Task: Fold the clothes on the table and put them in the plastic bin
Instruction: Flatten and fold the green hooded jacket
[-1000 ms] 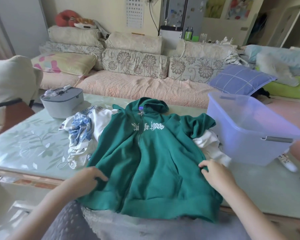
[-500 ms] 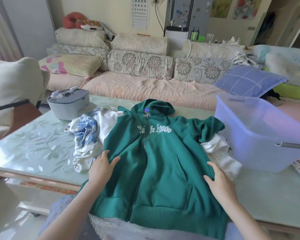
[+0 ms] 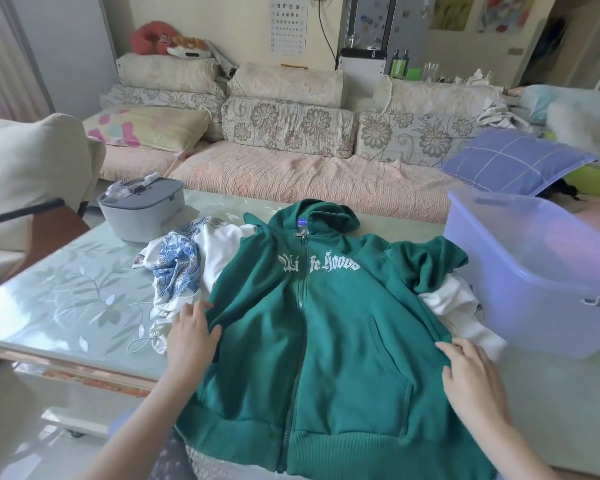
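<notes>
Lying zipped-up at frame centre, the hoodie (image 3: pixel 326 323) covers white clothes (image 3: pixel 461 317), left of the bin (image 3: pixel 534 271). Left hand (image 3: pixel 191 337) and right hand (image 3: pixel 471 379) press flat on its edges, grasping nothing. Folding could drag those clothes along, perhaps snagged beneath, or trap the bunched sleeve (image 3: pixel 430 265).

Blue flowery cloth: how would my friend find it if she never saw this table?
On the table, look left of the big green hoodie. There, in the crumpled white pile near the grey box, lies the blue flowery cloth. Nothing else there has a blue pattern.
</notes>
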Tool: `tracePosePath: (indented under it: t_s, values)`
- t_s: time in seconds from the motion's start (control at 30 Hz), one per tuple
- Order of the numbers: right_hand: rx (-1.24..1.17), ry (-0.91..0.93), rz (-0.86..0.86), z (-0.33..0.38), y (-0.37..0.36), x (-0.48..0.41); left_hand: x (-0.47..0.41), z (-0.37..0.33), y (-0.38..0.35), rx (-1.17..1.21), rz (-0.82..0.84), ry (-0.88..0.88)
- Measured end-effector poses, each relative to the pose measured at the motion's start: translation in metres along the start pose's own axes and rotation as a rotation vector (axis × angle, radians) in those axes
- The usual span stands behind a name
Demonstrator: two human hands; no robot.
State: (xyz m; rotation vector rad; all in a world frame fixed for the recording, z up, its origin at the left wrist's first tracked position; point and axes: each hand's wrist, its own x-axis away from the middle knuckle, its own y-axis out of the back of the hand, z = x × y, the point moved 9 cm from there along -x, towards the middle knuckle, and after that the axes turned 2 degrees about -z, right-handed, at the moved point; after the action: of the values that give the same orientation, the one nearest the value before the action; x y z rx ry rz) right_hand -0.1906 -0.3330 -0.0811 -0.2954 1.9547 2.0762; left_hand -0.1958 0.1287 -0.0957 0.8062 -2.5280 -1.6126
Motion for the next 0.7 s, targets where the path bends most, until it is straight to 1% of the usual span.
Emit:
tracePosePath:
  t_s: [0.07, 0.13, 0.3, 0.43, 0.5, 0.57, 0.63, 0.7]
  values:
    - [0.01, 0.059, -0.045, 0.014, -0.002, 0.0, 0.0, -0.004, -0.006, -0.009, 0.012, -0.015]
    - [-0.009, 0.109, -0.02, 0.026, -0.01, 0.0, 0.001, -0.01, -0.011, 0.021, 0.016, -0.032]
    - [-0.134, 0.002, 0.084, 0.02, -0.023, 0.002, 0.002, -0.012, -0.016, 0.053, 0.02, 0.025]
    - [-0.253, -0.092, 0.1, 0.01, -0.016, -0.001, -0.005, -0.012, -0.011, 0.125, 0.023, 0.03]
    - [-0.299, -0.133, 0.11, 0.005, -0.014, -0.002, -0.007, -0.02, -0.002, 0.175, -0.023, 0.0]
    - [-0.305, -0.149, 0.071, -0.001, -0.009, -0.005, -0.011, -0.025, 0.013, 0.219, -0.116, -0.02]
    - [-0.302, -0.152, 0.055, -0.007, -0.007, -0.007, -0.019, -0.02, 0.029, 0.245, -0.212, 0.001]
    - [-0.285, -0.142, 0.061, -0.01, -0.009, -0.007, -0.026, -0.009, 0.036, 0.247, -0.257, 0.059]
